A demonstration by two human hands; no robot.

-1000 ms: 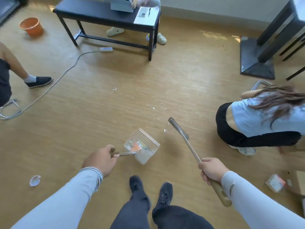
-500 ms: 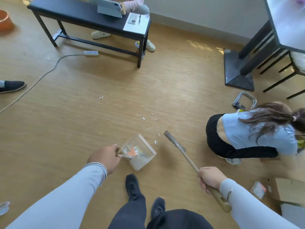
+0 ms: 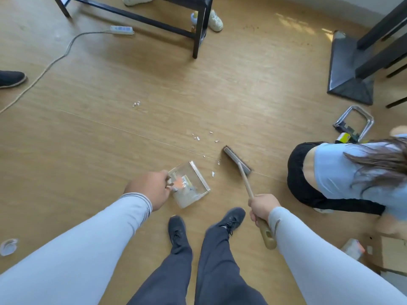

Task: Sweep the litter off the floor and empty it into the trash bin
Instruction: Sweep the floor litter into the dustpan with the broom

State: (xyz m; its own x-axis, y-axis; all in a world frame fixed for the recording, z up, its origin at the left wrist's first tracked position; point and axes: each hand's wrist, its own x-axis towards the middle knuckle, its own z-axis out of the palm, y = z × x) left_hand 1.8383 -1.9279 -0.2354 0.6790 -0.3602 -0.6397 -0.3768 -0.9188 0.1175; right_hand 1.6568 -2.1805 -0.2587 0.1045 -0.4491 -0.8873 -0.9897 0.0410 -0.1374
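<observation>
My left hand [image 3: 148, 188] grips the short handle of a clear dustpan [image 3: 191, 183] that sits low over the wooden floor and holds orange and white scraps. My right hand [image 3: 262, 205] grips the wooden handle of a brush [image 3: 236, 159], whose head rests on the floor to the right of the pan's lip. Small white paper bits [image 3: 198, 137] lie scattered just beyond the pan and brush, one scrap [image 3: 213, 173] lies between them, and another small cluster of bits [image 3: 136, 104] lies farther left. No trash bin shows in this frame.
A person crouches at the right [image 3: 343, 175], close to the brush. A black bench [image 3: 198, 29] with feet behind it stands ahead, a power strip and cable [image 3: 122, 29] trail left, a dark table base [image 3: 350, 69] is far right. A cardboard box [image 3: 394, 254] and wrapper [image 3: 352, 247] lie lower right.
The view has dropped and moved closer to the floor. The brush head has swung right and down to the floor beside the pan; the dustpan stays in my left hand.
</observation>
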